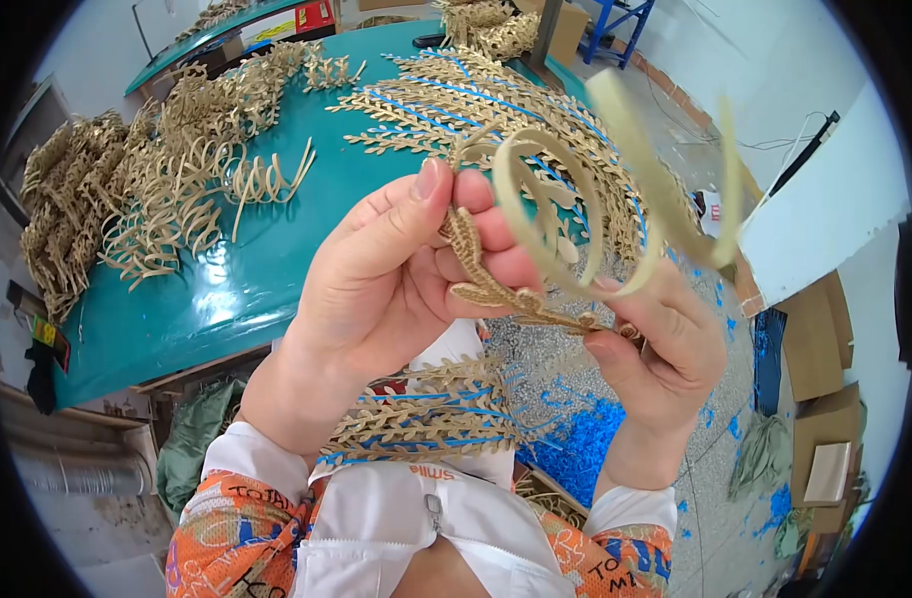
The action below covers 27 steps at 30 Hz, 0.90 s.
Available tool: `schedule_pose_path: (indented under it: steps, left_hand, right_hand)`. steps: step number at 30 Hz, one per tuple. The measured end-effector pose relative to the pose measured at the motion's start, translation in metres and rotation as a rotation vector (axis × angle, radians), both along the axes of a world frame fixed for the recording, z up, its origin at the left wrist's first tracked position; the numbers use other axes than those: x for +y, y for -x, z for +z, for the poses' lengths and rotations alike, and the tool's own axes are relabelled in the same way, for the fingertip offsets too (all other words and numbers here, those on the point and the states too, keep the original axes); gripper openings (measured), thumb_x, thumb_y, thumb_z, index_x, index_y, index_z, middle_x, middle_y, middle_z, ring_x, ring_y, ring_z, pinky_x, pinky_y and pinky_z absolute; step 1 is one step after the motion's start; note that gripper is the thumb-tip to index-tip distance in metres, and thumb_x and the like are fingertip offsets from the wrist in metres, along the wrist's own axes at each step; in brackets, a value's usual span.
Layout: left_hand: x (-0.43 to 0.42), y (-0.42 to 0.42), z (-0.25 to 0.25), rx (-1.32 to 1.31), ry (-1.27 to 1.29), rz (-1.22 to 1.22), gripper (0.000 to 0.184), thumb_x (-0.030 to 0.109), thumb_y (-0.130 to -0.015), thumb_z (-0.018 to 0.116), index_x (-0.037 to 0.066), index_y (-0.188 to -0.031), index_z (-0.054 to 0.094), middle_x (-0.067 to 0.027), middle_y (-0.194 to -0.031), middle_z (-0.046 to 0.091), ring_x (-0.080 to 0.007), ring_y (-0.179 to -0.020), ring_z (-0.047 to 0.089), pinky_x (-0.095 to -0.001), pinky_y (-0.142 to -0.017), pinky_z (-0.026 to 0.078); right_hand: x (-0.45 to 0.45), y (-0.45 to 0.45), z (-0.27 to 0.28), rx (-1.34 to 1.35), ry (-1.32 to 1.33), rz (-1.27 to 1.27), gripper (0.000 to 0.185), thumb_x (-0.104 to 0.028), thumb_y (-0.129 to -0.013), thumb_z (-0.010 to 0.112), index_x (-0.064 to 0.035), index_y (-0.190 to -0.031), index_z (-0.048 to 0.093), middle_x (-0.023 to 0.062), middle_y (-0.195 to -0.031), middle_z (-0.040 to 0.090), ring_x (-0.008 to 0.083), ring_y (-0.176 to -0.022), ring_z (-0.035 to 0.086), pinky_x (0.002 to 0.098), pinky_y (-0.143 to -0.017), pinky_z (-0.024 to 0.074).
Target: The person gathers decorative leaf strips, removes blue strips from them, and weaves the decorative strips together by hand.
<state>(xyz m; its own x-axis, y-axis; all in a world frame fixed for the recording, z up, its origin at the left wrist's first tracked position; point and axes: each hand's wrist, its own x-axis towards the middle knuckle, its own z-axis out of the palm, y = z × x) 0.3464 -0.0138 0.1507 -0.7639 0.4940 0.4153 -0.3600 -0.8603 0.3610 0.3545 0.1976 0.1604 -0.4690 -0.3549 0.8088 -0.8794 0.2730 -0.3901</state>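
Observation:
A tan leaf-patterned braided strip [516,297] is stretched between my two hands in the middle of the view. My left hand [386,254] pinches its upper end between thumb and fingers. Lower on the right, my right hand [665,344] grips the other end near a curled leaf. A pale coiled band [511,189] loops above my right hand, its far right part blurred by motion. Behind my hands, leaf strips with blue lines [535,110] lie fanned over the green table [237,309].
Heaps of tan leaf strips [67,199] and curled bands [167,219] cover the table's left part. More blue-lined strips [416,419] rest across my lap. Blue scraps [585,444] lie on the floor below. Cardboard [814,329] stands at the right.

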Motion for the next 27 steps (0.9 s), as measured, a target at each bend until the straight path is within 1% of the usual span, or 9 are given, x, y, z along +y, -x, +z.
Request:
schedule_pose_path:
  steps: [2,11,15,17,19,22,24,25,27]
  left_hand:
    - [0.002,-0.004,0.007,-0.098,0.087,0.090,0.028,0.027,-0.091,0.038,0.003,-0.096,0.053,-0.0122,-0.090,0.062,-0.0265,-0.082,0.062,-0.0378,-0.068,0.053]
    - [0.006,-0.011,0.012,-0.208,0.120,0.058,0.033,0.028,-0.091,0.037,0.000,-0.098,0.052,-0.0156,-0.088,0.061,-0.0258,-0.074,0.063,-0.0376,-0.062,0.054]
    - [0.008,0.000,0.006,-0.100,-0.005,-0.107,0.037,0.030,-0.091,0.036,-0.002,-0.102,0.050,-0.0166,-0.094,0.060,-0.0264,-0.083,0.061,-0.0384,-0.072,0.052]
    - [0.014,0.000,0.010,-0.085,0.014,0.112,0.042,0.034,-0.090,0.037,-0.002,-0.107,0.049,-0.0172,-0.101,0.056,-0.0272,-0.097,0.055,-0.0390,-0.085,0.045]
    - [0.030,0.001,0.001,0.012,0.101,0.206,0.051,0.041,-0.089,0.033,-0.003,-0.111,0.047,-0.0176,-0.110,0.052,-0.0276,-0.102,0.052,-0.0386,-0.088,0.042]
    - [0.058,-0.003,-0.020,0.173,0.240,0.438,0.049,0.037,-0.089,0.040,-0.004,-0.116,0.045,-0.0185,-0.121,0.045,-0.0261,-0.111,0.045,-0.0376,-0.092,0.038]
    - [0.068,-0.009,-0.025,0.349,0.415,0.683,0.036,0.017,-0.085,0.052,-0.005,-0.114,0.047,-0.0179,-0.121,0.044,-0.0223,-0.110,0.046,-0.0344,-0.092,0.037]
    - [0.069,-0.010,-0.022,0.329,0.449,0.690,0.034,0.000,-0.079,0.057,-0.006,-0.111,0.049,-0.0160,-0.117,0.048,-0.0181,-0.106,0.047,-0.0315,-0.090,0.038]
    - [0.072,-0.010,-0.019,0.309,0.498,0.730,0.032,0.000,-0.079,0.057,-0.006,-0.109,0.051,-0.0145,-0.113,0.050,-0.0167,-0.103,0.048,-0.0297,-0.088,0.038]
  right_hand:
    - [0.000,0.001,0.003,0.018,-0.006,-0.009,0.034,-0.009,-0.059,0.071,-0.0031,-0.091,0.064,0.0021,-0.064,0.055,0.0172,-0.057,0.049,0.0269,-0.052,0.0350]
    - [0.004,0.009,0.015,0.089,-0.088,0.040,0.026,-0.013,-0.060,0.071,-0.0037,-0.084,0.064,0.0034,-0.070,0.059,0.0179,-0.056,0.050,0.0284,-0.054,0.0368]
    - [0.002,0.020,0.005,0.006,-0.041,0.104,0.019,-0.010,-0.063,0.069,-0.0047,-0.080,0.064,0.0047,-0.070,0.059,0.0173,-0.055,0.050,0.0274,-0.054,0.0376]
    - [0.000,0.019,-0.003,-0.163,0.073,0.106,0.015,-0.007,-0.066,0.068,-0.0049,-0.080,0.063,0.0046,-0.069,0.058,0.0153,-0.054,0.049,0.0259,-0.053,0.0374]
    - [-0.003,0.025,-0.012,-0.202,0.171,0.121,0.011,-0.005,-0.070,0.065,-0.0035,-0.081,0.062,0.0039,-0.070,0.056,0.0121,-0.058,0.049,0.0235,-0.054,0.0370]
    - [-0.005,0.030,-0.022,-0.247,0.316,0.182,0.010,-0.005,-0.074,0.062,-0.0014,-0.083,0.059,0.0042,-0.074,0.056,0.0102,-0.064,0.048,0.0221,-0.058,0.0371]
    - [-0.007,0.026,-0.024,-0.283,0.353,0.180,0.011,-0.006,-0.075,0.062,-0.0002,-0.084,0.058,0.0049,-0.078,0.056,0.0102,-0.068,0.048,0.0220,-0.060,0.0372]
    - [-0.007,0.023,-0.024,-0.309,0.364,0.156,0.012,-0.007,-0.076,0.061,0.0005,-0.084,0.058,0.0053,-0.079,0.056,0.0103,-0.071,0.048,0.0220,-0.062,0.0372]
    - [-0.006,0.021,-0.028,-0.312,0.358,0.136,0.012,-0.007,-0.076,0.061,0.0006,-0.085,0.058,0.0055,-0.080,0.056,0.0101,-0.070,0.048,0.0221,-0.062,0.0374]
